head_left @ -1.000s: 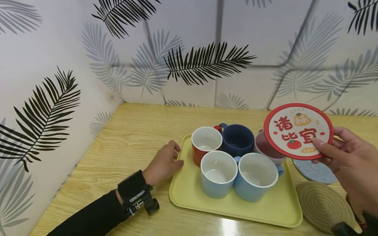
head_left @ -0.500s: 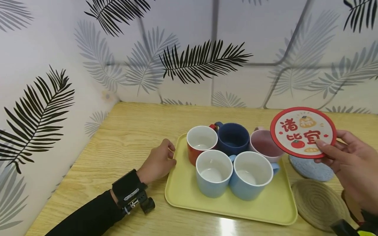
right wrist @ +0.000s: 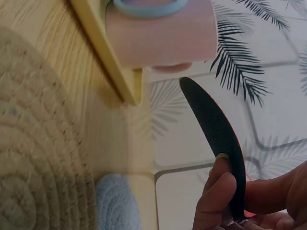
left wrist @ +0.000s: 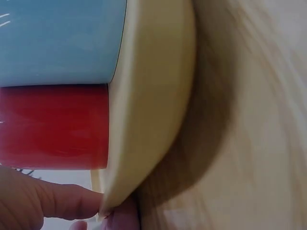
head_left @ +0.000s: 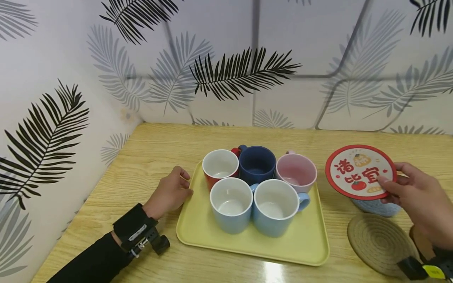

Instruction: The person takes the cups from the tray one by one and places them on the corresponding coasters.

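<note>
My left hand (head_left: 170, 191) grips the left rim of a yellow tray (head_left: 255, 251); the left wrist view shows the thumb (left wrist: 72, 201) above the rim and a fingertip under it. On the tray stand a red mug (head_left: 220, 167) with a white inside, a dark blue mug (head_left: 257, 165), a pink mug (head_left: 296, 171) and two light blue mugs (head_left: 231, 206), all upright. My right hand (head_left: 422, 196) pinches a round red-rimmed coaster (head_left: 361, 171) with printed characters, held tilted in the air right of the tray. Its underside is dark in the right wrist view.
Right of the tray lie a tan woven round mat (head_left: 380, 243) and a blue-grey round mat (head_left: 378, 207), partly hidden by the coaster and hand. A brown object (head_left: 421, 243) sits partly under the right wrist. A leaf-patterned wall (head_left: 226, 110) borders the wooden table (head_left: 170, 141).
The tray with its mugs has moved left together with my left hand. My right hand has lowered the coaster slightly, and a gap now shows between it and the pink mug.
</note>
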`<action>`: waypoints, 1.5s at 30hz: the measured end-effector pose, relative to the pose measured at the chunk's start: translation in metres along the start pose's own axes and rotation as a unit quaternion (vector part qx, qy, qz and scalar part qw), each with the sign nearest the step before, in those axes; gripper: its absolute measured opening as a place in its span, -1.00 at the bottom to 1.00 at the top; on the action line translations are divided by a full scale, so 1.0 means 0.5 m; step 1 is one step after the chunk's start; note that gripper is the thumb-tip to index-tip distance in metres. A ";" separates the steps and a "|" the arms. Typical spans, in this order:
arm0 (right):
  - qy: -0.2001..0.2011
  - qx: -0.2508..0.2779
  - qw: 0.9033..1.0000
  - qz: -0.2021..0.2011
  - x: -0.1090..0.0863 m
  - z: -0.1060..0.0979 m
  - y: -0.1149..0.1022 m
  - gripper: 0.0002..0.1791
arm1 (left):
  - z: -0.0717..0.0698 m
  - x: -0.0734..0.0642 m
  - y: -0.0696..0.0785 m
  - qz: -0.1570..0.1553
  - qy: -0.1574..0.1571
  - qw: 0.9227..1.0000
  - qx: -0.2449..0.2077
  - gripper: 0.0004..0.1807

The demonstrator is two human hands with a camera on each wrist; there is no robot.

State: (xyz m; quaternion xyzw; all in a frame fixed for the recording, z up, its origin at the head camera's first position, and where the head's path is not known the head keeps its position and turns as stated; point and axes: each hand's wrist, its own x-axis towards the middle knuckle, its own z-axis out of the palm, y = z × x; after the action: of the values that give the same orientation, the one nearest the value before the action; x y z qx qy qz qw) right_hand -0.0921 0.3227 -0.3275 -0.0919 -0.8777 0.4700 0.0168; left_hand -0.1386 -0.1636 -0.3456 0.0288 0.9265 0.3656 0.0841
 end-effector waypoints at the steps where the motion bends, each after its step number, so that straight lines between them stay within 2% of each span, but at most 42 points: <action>1: -0.006 -0.019 1.000 0.002 0.002 0.001 0.001 -0.54 | -0.004 -0.001 -0.003 -0.002 0.002 1.000 0.000 -0.69; 4: -0.041 -0.057 0.998 0.004 0.007 0.002 0.003 -0.52 | -0.014 -0.002 -0.012 -0.005 0.006 1.000 0.003 -0.68; 7: -0.094 -0.084 0.992 -0.010 0.013 0.002 0.003 -0.53 | -0.023 -0.002 -0.020 -0.008 0.008 1.000 0.003 -0.67; 11: -0.171 -0.093 0.981 -0.027 0.026 0.014 -0.004 -0.59 | -0.032 -0.002 -0.030 -0.019 0.007 1.000 0.004 -0.67; 17: -0.238 -0.106 0.965 -0.036 0.049 0.034 -0.023 -0.65 | -0.043 -0.002 -0.045 -0.035 0.007 0.999 0.003 -0.67; 21: -0.252 -0.130 0.957 -0.058 0.059 0.045 -0.027 -0.69 | -0.049 0.000 -0.050 -0.035 0.008 0.999 0.001 -0.66; 25: -0.243 -0.177 0.946 -0.122 0.070 0.055 -0.026 -0.75 | -0.056 0.002 -0.051 -0.043 0.005 0.999 0.002 -0.64; 29: -0.215 -0.251 0.927 -0.179 0.079 0.063 -0.027 -0.81 | -0.059 0.003 -0.050 -0.050 0.002 0.999 0.003 -0.64; 35: -0.206 -0.319 0.900 -0.216 0.096 0.068 -0.032 -0.81 | -0.059 0.002 -0.053 -0.045 0.005 0.999 0.003 -0.65; 37: -0.209 -0.330 0.894 -0.221 0.101 0.071 -0.033 -0.76 | -0.058 0.000 -0.053 -0.045 0.007 0.999 0.003 -0.66; 40: -0.222 -0.331 0.892 -0.214 0.105 0.076 -0.033 -0.59 | -0.057 0.000 -0.053 -0.043 0.007 0.999 0.003 -0.66; 42: -0.227 -0.328 0.888 -0.227 0.107 0.079 -0.033 -0.47 | -0.057 0.001 -0.053 -0.040 0.006 0.999 0.004 -0.66; 45: -0.232 -0.320 0.880 -0.263 0.110 0.089 -0.034 -0.42 | -0.056 0.003 -0.053 -0.036 0.006 0.999 0.007 -0.66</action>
State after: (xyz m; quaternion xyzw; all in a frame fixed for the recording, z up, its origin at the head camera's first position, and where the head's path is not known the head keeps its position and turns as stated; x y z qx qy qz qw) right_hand -0.1538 0.2869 -0.3412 0.2540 -0.9508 0.1497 -0.0949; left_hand -0.1446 -0.2017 -0.3439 -0.0060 0.9299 0.3562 0.0915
